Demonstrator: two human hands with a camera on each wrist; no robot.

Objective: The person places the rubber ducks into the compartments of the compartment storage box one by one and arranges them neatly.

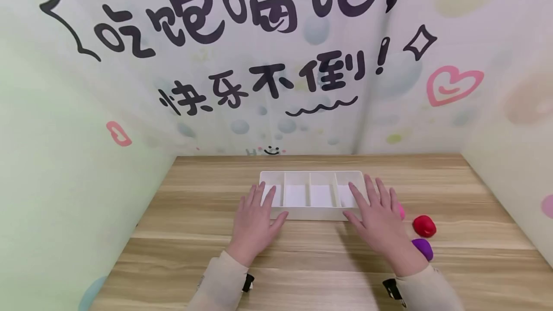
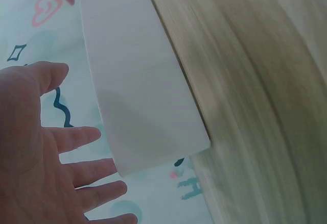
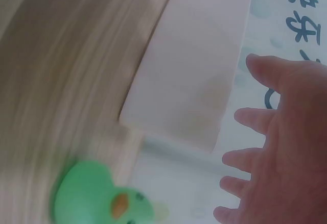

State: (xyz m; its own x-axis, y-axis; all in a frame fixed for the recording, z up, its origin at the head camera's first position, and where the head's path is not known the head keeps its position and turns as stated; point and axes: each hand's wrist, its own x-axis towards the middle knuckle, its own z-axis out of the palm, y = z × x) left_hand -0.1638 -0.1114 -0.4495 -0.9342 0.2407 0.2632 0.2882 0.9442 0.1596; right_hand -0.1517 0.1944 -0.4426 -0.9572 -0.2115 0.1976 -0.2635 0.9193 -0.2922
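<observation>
A white box [image 1: 311,214] with several compartments side by side stands on the wooden table. My left hand [image 1: 254,227] is at its left end, fingers spread, the fingertips overlapping the box in the head view. At the right end, my right hand [image 1: 381,224] has its fingers spread too. Neither hand holds anything. Each wrist view shows the box's plain side wall [image 2: 138,81] close to the fingertips; I cannot tell whether they touch it. A green rubber duck [image 3: 84,193] with an orange beak sits near the box in the right wrist view; the head view does not show it.
Right of my right hand lie a red object [image 1: 424,226] and a purple one [image 1: 423,248], partly covered by the wrist. A pink piece [image 1: 402,211] peeks out beside the fingers. Printed walls [image 1: 276,124] enclose the table [image 1: 198,196] at back and sides.
</observation>
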